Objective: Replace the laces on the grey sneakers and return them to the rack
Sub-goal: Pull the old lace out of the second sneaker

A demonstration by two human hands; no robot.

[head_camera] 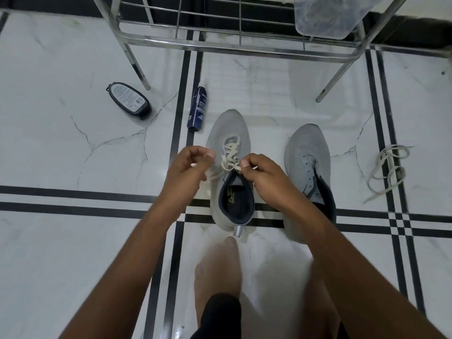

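Two grey sneakers stood side by side on the floor point(73, 148), toes toward the rack point(186, 42). The left sneaker point(228, 133) carried a cream lace point(231, 152); the right sneaker point(305, 152) had bare eyelets. The left hand point(186, 167) pinched one lace end, the right hand point(263, 172) pinched the other at the top eyelets. A loose lace point(387, 167) lay toward the floor's right edge. A can point(197, 108) and a bottle point(129, 97) lay near the rack's left leg.
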